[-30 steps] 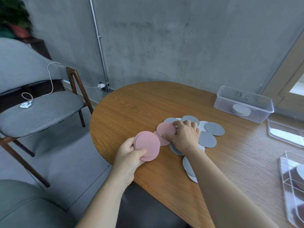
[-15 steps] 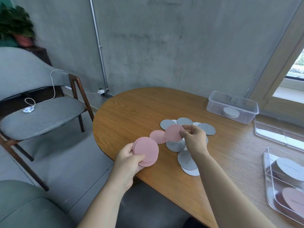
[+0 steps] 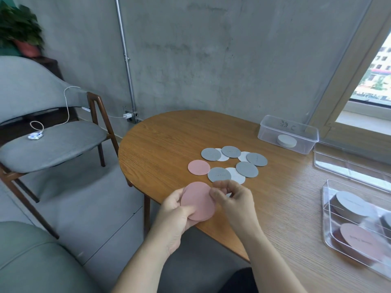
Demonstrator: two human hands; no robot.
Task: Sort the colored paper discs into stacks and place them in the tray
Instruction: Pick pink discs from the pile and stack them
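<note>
At the near edge of the tabletop (image 3: pixel 169 140), in the head view, the left hand (image 3: pixel 175 210) grips a pink stack (image 3: pixel 198 200) of paper discs. Its thumb lies across the lower face and its fingers are curled under the back. The right hand (image 3: pixel 234 199) sits just beside the stack's right rim with its fingers loosely curled. Its thumb and forefinger meet the top disc's edge, but I cannot tell whether they pinch it or only touch it.

Further out lies a loose pink disc (image 3: pixel 198 167), flat and touching a grey neighbour. Around it the grey discs (image 3: pixel 219 174) and white discs (image 3: pixel 237 175) overlap in a rough ring. The tray (image 3: pixel 324 208) stands at the right, well apart from the hands, and already holds a grey pile and a pink pile. A clear box (image 3: pixel 266 132) at the far side holds a short white pile.

The discs look thin, light and fairly stiff, like card. One lying flat gives no edge to grasp, so it likely needs a fingertip to slide it off a neighbour or to the tabletop's edge before pinching the rim. A squared stack should be held across its thickness, thumb on one face and fingers on the other, since a loose grip could let it fan out or shed discs. The smooth faces probably slip over one another easily.
</note>
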